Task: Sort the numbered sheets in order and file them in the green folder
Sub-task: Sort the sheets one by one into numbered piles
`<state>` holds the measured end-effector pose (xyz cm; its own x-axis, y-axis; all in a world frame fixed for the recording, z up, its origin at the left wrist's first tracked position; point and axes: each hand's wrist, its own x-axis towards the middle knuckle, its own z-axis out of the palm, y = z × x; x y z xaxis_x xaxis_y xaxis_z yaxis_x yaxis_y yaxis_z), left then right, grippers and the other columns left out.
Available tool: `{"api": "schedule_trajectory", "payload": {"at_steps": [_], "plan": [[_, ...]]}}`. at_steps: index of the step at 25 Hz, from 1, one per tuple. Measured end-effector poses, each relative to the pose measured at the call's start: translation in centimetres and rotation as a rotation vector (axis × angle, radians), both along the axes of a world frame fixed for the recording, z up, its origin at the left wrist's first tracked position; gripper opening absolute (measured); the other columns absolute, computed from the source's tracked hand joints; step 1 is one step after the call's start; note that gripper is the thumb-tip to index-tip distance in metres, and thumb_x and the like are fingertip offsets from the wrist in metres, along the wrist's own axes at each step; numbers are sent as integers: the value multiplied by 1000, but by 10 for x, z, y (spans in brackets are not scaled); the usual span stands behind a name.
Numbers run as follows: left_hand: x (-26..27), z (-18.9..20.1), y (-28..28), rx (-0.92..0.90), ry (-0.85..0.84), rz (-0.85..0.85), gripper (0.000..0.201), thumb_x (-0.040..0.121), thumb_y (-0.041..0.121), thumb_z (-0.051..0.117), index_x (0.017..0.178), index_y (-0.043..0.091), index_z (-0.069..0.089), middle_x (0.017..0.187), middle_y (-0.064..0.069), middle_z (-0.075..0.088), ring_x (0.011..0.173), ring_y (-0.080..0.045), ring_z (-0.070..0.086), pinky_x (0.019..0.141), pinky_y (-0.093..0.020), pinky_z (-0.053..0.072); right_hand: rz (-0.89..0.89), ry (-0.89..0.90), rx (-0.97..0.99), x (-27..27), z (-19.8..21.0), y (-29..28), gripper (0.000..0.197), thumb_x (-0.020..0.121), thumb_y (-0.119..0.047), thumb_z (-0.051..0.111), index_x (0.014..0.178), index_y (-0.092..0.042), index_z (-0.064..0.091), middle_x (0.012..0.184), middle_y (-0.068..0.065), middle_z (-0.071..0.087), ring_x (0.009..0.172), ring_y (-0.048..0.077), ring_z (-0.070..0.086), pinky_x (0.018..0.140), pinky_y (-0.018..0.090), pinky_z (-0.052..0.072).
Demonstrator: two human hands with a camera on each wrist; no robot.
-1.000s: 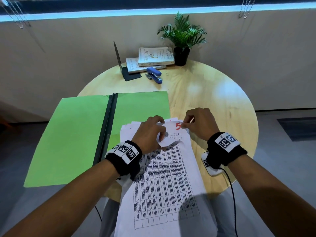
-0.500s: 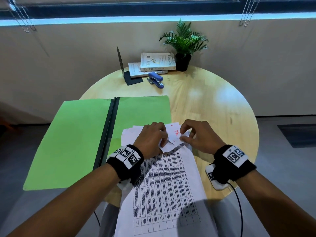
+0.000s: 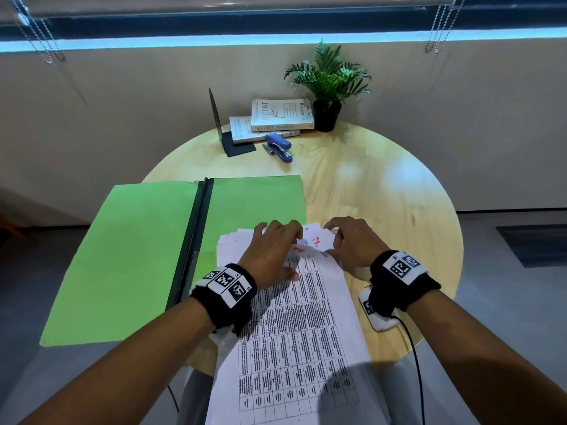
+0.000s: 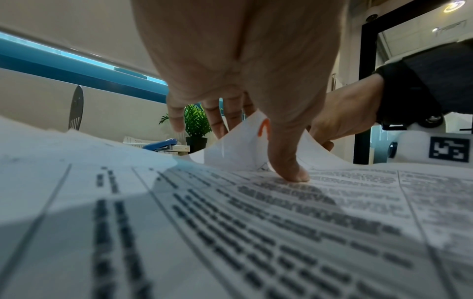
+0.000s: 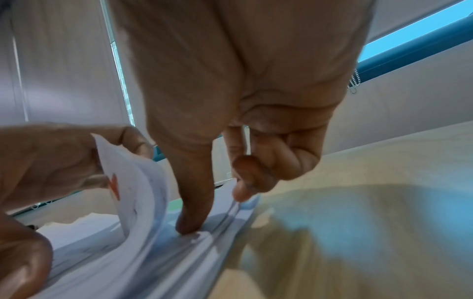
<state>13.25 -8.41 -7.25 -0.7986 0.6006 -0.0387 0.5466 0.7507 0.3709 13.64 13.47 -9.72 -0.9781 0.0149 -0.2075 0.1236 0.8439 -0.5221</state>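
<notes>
A stack of printed sheets (image 3: 294,332) lies on the round table (image 3: 383,194), overhanging its near edge and overlapping the open green folder (image 3: 122,256). My left hand (image 3: 273,250) holds the far corners (image 3: 313,243) of the upper sheets bent back, with red numbers showing on them. In the left wrist view its thumb (image 4: 289,172) presses on the top sheet (image 4: 230,222) in front of a lifted corner (image 4: 238,145). My right hand (image 3: 352,243) pinches the stack's far right corner: its thumb (image 5: 192,218) presses on the fanned sheet edges (image 5: 225,218) and a curled finger (image 5: 243,182) touches the edge.
At the back of the table are a blue stapler (image 3: 278,146), two stacked books (image 3: 276,118), a black bookend (image 3: 233,139) and a potted plant (image 3: 328,87). The folder's left half hangs over the table edge. Bare wood lies to the right of the sheets.
The top sheet's corner with the red 5 has been bent back under my left fingers. More corners are now lifted, other red numbers show, and my right hand has closed on the stack's corner.
</notes>
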Motion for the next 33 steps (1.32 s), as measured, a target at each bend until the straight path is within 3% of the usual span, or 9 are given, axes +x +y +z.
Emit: {"api": "schedule_trajectory", "payload": {"at_steps": [3,6,11,14,19,21,27,29,33], "plan": [[-3,-6,-2,-65,36,-25,71,64,43,84,124,27,50,120,6,51,114,-17,41,104,-37,27,0,126,-3,5,7,-1,42,68,-27,84,104,-30,63,84,-6,64,76,15,60,64,28,45],[-4,-9,-3,-35,14,-23,53,62,40,86,106,26,59,127,5,48,115,-18,41,98,-35,31,-6,179,-39,8,8,-3,28,69,-22,83,91,-26,67,89,-9,67,78,13,61,73,31,52],[-4,-3,-1,-24,-58,1,59,64,32,87,110,21,51,119,1,60,106,-20,49,87,-33,31,37,41,93,4,5,-6,50,76,-36,79,121,-20,63,115,-2,61,102,21,59,83,31,47],[-3,-1,1,-6,-87,22,77,64,31,87,126,23,41,120,2,57,109,-17,45,106,-39,26,116,-24,160,2,12,-9,47,81,-37,73,123,-19,61,118,0,56,109,22,57,80,27,40],[-7,-6,0,-103,-8,-28,61,65,42,84,119,27,59,116,4,51,109,-19,45,95,-34,29,245,-57,382,1,22,-13,41,84,-43,69,110,-14,57,113,5,48,107,29,56,77,32,42],[-5,-6,-1,-67,1,-18,52,64,39,85,110,28,64,123,5,49,111,-18,44,95,-33,29,280,-55,424,4,24,-16,48,84,-45,69,119,-14,60,120,6,48,110,27,55,82,34,46],[-5,-9,-4,-38,8,-37,39,62,33,86,92,28,62,142,2,45,125,-21,43,103,-38,30,280,59,213,10,27,-17,29,80,-31,76,106,-21,69,114,2,59,106,22,56,84,34,46],[-4,-6,-4,-32,9,-22,44,61,33,86,93,26,57,130,6,52,120,-18,44,102,-37,31,373,93,68,15,26,-13,24,84,-26,71,106,-16,71,108,4,66,95,18,61,81,32,47],[3,2,1,31,-4,30,69,61,27,89,111,18,42,99,6,46,92,-18,40,76,-28,23,380,11,-171,18,31,7,35,82,-7,58,112,-21,69,103,-5,72,87,6,68,84,26,54]]}}
